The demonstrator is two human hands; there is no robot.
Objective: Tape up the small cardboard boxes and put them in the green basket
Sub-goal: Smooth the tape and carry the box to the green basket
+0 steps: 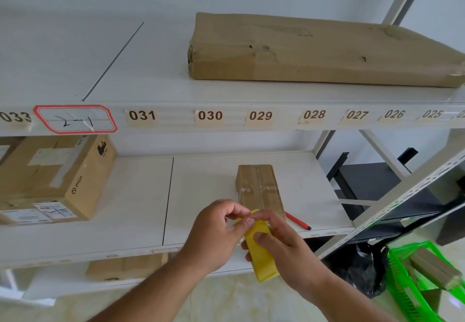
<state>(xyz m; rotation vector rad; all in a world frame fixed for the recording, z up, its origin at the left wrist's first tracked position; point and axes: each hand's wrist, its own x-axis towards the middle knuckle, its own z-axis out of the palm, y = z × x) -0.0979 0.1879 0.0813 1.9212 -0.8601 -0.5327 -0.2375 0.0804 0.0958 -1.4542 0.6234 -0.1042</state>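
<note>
A small cardboard box point(259, 187) lies on the middle shelf point(130, 211), its top seam running away from me. In front of it my right hand point(289, 248) grips a yellow tape dispenser point(261, 256). My left hand point(216, 233) pinches at the dispenser's top end, where the tape end is too small to make out. Both hands are just short of the box's near end. The green basket point(412, 294) stands on the floor at the lower right, with another small box point(435, 270) inside it.
A red pen point(298, 220) lies on the shelf right of the box. A larger Pico carton point(55, 180) sits at the left. A big flat carton point(314, 49) fills the upper shelf. A black bag point(362, 268) is beside the basket.
</note>
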